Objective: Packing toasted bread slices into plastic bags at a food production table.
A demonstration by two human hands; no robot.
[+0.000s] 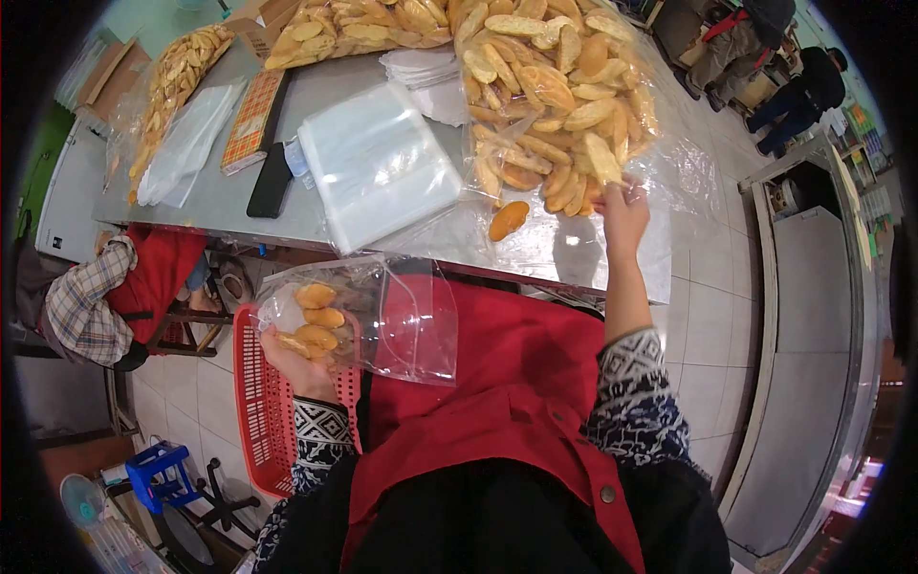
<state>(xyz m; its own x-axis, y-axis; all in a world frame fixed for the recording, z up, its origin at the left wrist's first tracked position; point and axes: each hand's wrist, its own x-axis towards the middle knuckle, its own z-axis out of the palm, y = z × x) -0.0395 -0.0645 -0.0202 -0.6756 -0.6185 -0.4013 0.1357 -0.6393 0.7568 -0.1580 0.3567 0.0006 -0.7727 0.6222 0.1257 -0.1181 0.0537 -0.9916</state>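
Note:
My left hand [297, 362] holds a clear plastic bag [419, 323] over a red plastic basket [251, 402]; several slices of toasted bread [315, 316] and a white paper piece [281, 313] lie inside the bag. My right hand [625, 219] grips a long bread slice [601, 158] at the edge of a big open plastic bag full of bread slices [552, 93]. One round piece of bread [509, 220] lies loose on the metal table [566, 265]. A stack of clear plastic bags [384, 165] rests left of the big bag, beside white paper pieces [437, 97].
A black phone [270, 183], a checked box [251, 122] and more filled bread bags [190, 61] are on the table. At the left sits a person in a checked shirt [93, 294]. Two people stand far right. A metal cabinet [807, 359] stands at right.

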